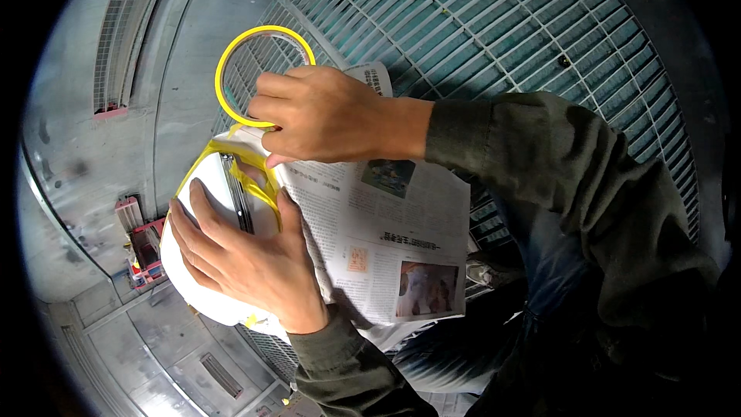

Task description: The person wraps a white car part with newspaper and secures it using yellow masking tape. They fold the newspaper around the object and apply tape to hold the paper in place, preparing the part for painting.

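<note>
One yellow tape roll (219, 77) gripped in curled fingers of right hand (318, 113). White part (179, 282), nearer, scene left, steadied under spread fingers of left hand (251, 266). Newspaper (336, 235) could get torn if roll's yanked too hard.

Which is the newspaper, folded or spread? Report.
Spread: the newspaper shows a broad printed face, open to view. Whether a layer is folded beneath, I cannot tell.
</note>
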Demonstrator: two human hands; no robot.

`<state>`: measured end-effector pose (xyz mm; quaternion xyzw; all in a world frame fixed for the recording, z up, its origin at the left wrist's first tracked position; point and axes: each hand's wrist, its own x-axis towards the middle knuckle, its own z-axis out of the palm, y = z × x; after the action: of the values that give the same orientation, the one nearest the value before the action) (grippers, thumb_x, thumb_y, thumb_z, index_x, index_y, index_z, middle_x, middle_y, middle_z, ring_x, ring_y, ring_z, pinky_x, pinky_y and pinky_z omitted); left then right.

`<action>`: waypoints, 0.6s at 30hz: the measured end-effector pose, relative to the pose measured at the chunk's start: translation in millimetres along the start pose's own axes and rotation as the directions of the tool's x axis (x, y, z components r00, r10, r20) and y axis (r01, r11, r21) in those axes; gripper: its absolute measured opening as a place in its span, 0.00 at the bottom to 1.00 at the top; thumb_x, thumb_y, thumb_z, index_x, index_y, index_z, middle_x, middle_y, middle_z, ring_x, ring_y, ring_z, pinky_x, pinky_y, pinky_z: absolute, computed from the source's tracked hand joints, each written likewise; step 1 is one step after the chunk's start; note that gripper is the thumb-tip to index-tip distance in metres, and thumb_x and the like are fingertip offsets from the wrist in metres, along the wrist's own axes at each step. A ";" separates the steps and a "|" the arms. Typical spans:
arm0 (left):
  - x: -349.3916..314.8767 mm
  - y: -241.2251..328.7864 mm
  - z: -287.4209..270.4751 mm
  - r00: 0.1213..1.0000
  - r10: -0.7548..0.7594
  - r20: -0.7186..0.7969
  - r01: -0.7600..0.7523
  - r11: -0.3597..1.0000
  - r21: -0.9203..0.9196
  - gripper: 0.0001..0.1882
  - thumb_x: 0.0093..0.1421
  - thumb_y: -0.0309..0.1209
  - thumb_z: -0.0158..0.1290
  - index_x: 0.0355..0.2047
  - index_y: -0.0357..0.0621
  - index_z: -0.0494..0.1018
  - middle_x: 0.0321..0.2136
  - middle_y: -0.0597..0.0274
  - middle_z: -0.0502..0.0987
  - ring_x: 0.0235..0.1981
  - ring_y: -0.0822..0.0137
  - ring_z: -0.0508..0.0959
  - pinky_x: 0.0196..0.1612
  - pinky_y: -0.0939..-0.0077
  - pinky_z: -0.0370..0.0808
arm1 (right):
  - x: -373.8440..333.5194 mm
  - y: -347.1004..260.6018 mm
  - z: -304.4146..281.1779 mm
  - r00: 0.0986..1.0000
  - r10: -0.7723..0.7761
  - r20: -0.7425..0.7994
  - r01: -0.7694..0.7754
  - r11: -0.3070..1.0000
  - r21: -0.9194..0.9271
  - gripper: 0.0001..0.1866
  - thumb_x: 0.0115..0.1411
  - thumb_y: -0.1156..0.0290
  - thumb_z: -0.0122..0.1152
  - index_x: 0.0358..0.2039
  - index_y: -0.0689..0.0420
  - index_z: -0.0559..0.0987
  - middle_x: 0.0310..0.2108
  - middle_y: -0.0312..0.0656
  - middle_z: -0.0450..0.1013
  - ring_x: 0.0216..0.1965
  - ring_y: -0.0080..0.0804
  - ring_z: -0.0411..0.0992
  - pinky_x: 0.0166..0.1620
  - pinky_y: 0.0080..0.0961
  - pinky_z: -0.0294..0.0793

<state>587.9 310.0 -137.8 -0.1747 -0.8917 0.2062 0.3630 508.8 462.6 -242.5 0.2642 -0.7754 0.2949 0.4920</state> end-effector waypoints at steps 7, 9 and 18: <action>15.9 5.1 -9.4 0.996 -0.015 0.085 0.010 0.998 0.057 0.46 0.48 0.52 0.67 0.63 0.43 0.65 0.58 0.48 0.69 0.60 0.45 0.68 0.60 0.48 0.65 | -1.9 -0.6 2.1 0.997 0.003 -0.073 -0.005 0.999 -0.033 0.12 0.44 0.60 0.70 0.17 0.51 0.76 0.29 0.32 0.68 0.37 0.29 0.69 0.32 0.25 0.71; 23.3 6.4 -7.2 0.994 0.024 0.103 -0.028 0.999 0.036 0.46 0.47 0.50 0.68 0.62 0.41 0.65 0.55 0.48 0.70 0.58 0.46 0.69 0.58 0.49 0.66 | -6.1 1.5 6.9 0.994 0.007 -0.108 -0.012 0.999 -0.045 0.11 0.44 0.62 0.69 0.15 0.50 0.75 0.28 0.33 0.69 0.37 0.29 0.70 0.31 0.25 0.71; 40.8 4.3 -0.4 0.984 0.060 0.166 -0.051 0.997 -0.056 0.37 0.44 0.37 0.69 0.53 0.38 0.69 0.43 0.50 0.72 0.48 0.47 0.73 0.53 0.55 0.70 | -0.5 -3.0 2.8 0.952 0.305 -0.036 -0.283 0.916 0.284 0.23 0.43 0.53 0.76 0.36 0.53 0.81 0.34 0.36 0.71 0.41 0.36 0.72 0.40 0.30 0.75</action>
<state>561.3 332.6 -116.2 -0.1907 -0.9190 0.2069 0.2760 509.4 458.6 -243.3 0.1985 -0.7375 0.4806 0.4310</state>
